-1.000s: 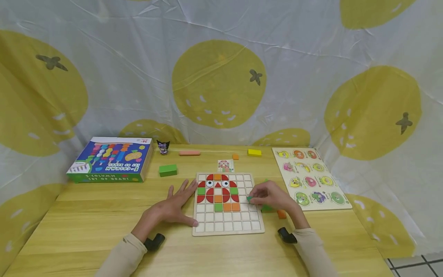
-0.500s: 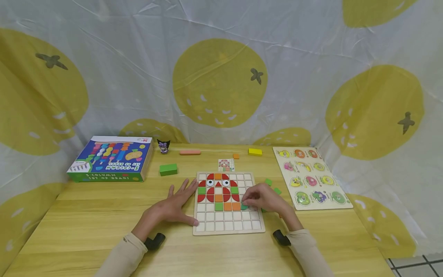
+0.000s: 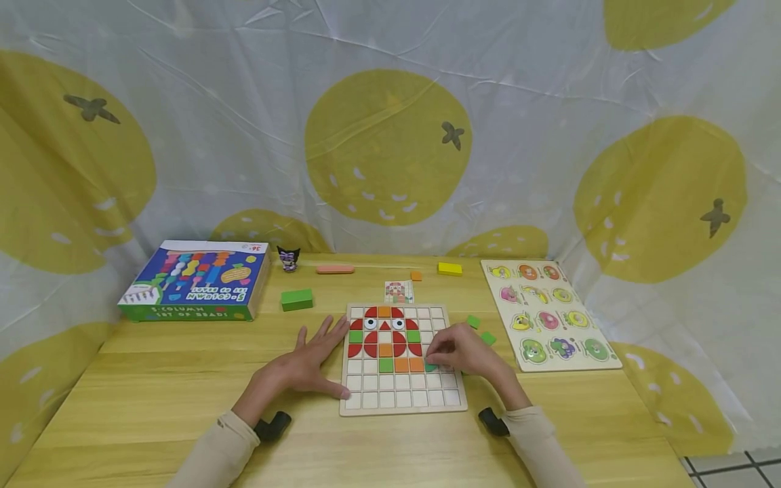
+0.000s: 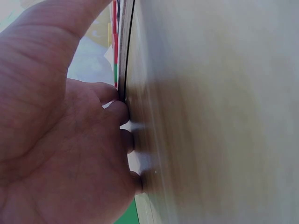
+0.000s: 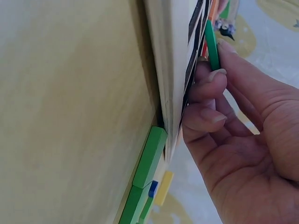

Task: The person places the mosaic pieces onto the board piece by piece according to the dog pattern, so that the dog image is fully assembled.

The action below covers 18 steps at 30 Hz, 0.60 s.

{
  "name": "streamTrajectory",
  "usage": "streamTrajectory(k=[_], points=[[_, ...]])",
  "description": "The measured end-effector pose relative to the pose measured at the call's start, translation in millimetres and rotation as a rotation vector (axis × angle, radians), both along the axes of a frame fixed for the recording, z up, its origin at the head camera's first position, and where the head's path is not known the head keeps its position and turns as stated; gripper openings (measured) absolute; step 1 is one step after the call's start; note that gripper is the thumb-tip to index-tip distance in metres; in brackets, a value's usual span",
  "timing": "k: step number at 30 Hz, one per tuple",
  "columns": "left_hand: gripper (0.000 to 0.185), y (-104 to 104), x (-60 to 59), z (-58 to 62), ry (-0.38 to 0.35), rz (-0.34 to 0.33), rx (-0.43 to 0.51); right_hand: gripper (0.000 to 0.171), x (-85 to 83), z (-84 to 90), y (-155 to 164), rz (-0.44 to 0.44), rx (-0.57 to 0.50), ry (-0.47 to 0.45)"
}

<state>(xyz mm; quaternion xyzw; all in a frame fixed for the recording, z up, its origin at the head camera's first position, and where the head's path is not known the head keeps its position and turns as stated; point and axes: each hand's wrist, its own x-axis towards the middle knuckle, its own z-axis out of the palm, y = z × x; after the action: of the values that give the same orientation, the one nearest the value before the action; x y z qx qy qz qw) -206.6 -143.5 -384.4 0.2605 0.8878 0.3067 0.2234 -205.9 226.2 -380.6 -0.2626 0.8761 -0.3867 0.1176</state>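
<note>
A wooden grid board (image 3: 403, 411) lies on the table, partly filled with red, orange and green tiles that form a face-like pattern with two round eyes. My left hand (image 3: 304, 364) is spread along its left side; the fingertips touch the edge and the thumb rests by the lower left corner. Between thumb and fingers, my right hand (image 3: 468, 349) pinches a thin green tile (image 5: 212, 45). In the right wrist view this tile stands tilted against the board's face. From the head it appears just right of two orange tiles (image 3: 409, 364). The right hand covers some right-side cells.
Loose green tiles (image 3: 473, 321) lie right of the board, near a fruit puzzle board (image 3: 573, 359). Behind the grid are a small pattern card (image 3: 398, 291), an orange tile (image 3: 416, 276) and a yellow block (image 3: 449, 269). A green block (image 3: 296, 299) and a bead-set box (image 3: 195, 281) stand left.
My right hand has moved left and slightly nearer with the green tile, from the board's right part to beside the orange tiles. It has barely moved since half a second ago. The left hand stays put.
</note>
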Motion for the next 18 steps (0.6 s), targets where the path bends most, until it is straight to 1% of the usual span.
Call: streamTrajectory(k=[2,6,9,13,18], points=[[0.132,0.1,0.2,0.5,0.0,0.0,-0.006,0.003,0.1,0.4,0.0,-0.003,0.005,0.0],[0.132,0.8,0.8,1.4,-0.002,-0.004,-0.002,0.007,-0.3,0.3,2.0,0.032,0.014,0.02],[0.132,1.0,1.2,2.1,-0.003,-0.005,0.005,0.006,-0.8,-0.2,3.5,0.048,0.031,0.02],[0.132,0.8,1.4,2.7,-0.002,-0.002,0.008,0.005,-0.5,0.6,4.8,0.016,0.048,-0.012],[0.132,0.9,1.6,2.8,-0.004,0.001,0.009,0.013,1.2,4.6,4.1,-0.049,0.063,-0.003]])
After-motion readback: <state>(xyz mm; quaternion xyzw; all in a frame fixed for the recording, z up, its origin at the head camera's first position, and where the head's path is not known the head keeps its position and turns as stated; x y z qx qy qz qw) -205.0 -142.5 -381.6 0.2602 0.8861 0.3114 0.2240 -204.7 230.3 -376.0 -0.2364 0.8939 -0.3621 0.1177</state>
